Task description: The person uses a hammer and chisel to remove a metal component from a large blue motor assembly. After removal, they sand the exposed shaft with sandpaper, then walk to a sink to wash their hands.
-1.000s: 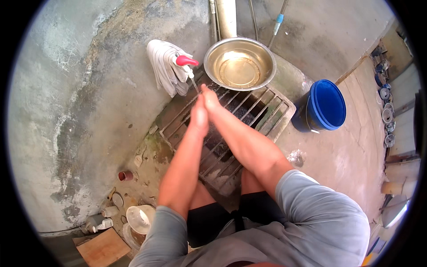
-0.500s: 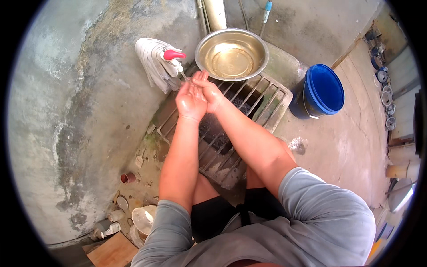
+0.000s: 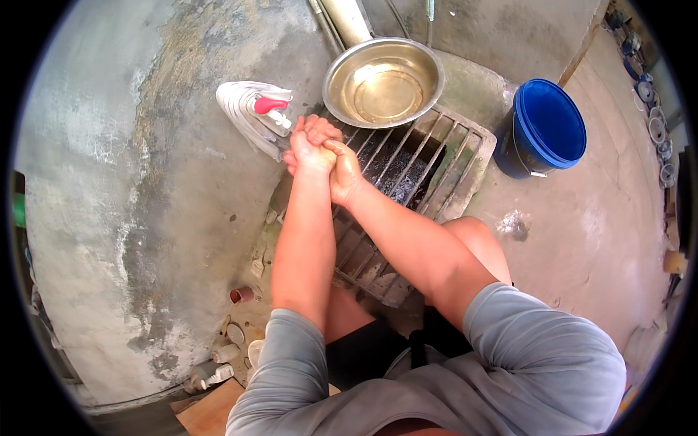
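My left hand (image 3: pixel 310 150) and my right hand (image 3: pixel 345 174) are clasped together, wet, with the fingers wrapped round each other. Nothing else shows in them, and the palms are hidden. Right by their far left side is a tap (image 3: pixel 272 106) with a red handle and white spout. A pale cloth (image 3: pixel 241 109) is draped over or behind the tap. Just beyond my fingers stands a round metal basin (image 3: pixel 422 109), with what looks like clear liquid in its bottom. Below my hands lies a metal grate (image 3: pixel 459 145) over a drain, where moving water glints.
A blue bucket (image 3: pixel 518 145) with a wire handle stands right of the grate. Pipes (image 3: pixel 347 22) rise behind the basin. A rough wall (image 3: pixel 167 182) runs along the left. Near its foot are a small reddish-brown cup (image 3: pixel 241 294), a white bottle (image 3: pixel 217 375) and a brown board (image 3: pixel 211 410).
My hands have gone from cupped together with palms up under the tap to clasped, fingers curled round each other. The whole view has shifted slightly.
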`<control>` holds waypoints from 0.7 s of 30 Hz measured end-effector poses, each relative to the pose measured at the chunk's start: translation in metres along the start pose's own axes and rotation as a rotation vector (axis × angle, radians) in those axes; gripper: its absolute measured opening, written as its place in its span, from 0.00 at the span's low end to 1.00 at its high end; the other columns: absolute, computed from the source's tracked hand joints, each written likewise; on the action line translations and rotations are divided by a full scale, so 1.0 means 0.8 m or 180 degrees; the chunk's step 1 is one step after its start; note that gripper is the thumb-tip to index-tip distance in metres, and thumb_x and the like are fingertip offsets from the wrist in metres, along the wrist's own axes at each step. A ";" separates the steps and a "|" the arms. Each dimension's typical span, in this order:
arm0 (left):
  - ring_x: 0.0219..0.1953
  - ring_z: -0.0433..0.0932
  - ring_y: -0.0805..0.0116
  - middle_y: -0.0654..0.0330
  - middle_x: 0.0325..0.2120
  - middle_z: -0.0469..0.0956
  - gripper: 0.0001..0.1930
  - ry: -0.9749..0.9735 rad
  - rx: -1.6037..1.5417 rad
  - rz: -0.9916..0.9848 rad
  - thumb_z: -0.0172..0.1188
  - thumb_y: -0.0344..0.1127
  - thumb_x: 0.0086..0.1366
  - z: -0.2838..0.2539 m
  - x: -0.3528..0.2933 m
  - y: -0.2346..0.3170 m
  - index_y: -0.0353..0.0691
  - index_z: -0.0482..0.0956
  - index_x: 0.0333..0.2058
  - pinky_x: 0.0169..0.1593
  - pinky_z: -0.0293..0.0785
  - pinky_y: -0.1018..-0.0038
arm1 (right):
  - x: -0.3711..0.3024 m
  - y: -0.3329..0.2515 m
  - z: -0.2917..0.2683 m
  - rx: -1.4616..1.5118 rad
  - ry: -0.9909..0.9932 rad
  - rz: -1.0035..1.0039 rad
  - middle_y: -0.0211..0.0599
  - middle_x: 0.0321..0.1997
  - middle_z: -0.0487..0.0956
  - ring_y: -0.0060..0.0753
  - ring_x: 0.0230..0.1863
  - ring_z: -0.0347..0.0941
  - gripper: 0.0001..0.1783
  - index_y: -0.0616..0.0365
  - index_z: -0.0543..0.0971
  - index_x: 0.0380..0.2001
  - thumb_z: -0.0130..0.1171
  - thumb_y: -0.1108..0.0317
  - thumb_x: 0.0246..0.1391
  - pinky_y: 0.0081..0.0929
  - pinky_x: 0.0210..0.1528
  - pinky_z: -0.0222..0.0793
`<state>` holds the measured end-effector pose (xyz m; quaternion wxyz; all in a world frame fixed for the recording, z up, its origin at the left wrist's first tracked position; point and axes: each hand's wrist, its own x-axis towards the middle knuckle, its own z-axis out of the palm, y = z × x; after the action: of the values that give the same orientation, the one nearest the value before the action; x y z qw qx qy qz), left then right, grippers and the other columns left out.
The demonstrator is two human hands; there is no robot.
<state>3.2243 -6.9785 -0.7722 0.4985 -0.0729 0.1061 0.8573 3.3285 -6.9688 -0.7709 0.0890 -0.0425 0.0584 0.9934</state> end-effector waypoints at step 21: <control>0.55 0.79 0.58 0.50 0.54 0.79 0.15 0.0626 0.5514 0.2175 0.50 0.33 0.77 0.103 -0.140 -0.015 0.30 0.76 0.55 0.57 0.74 0.64 | 0.088 -0.038 -0.025 -0.0630 0.1048 0.0145 0.23 0.19 0.67 0.26 0.19 0.61 0.25 0.45 0.67 0.24 0.43 0.44 0.74 0.29 0.21 0.59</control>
<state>3.2883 -7.0461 -0.6680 0.0889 0.2868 0.7652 0.5694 3.2668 -6.9295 -0.8007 0.0511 -0.2116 -0.0248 0.9757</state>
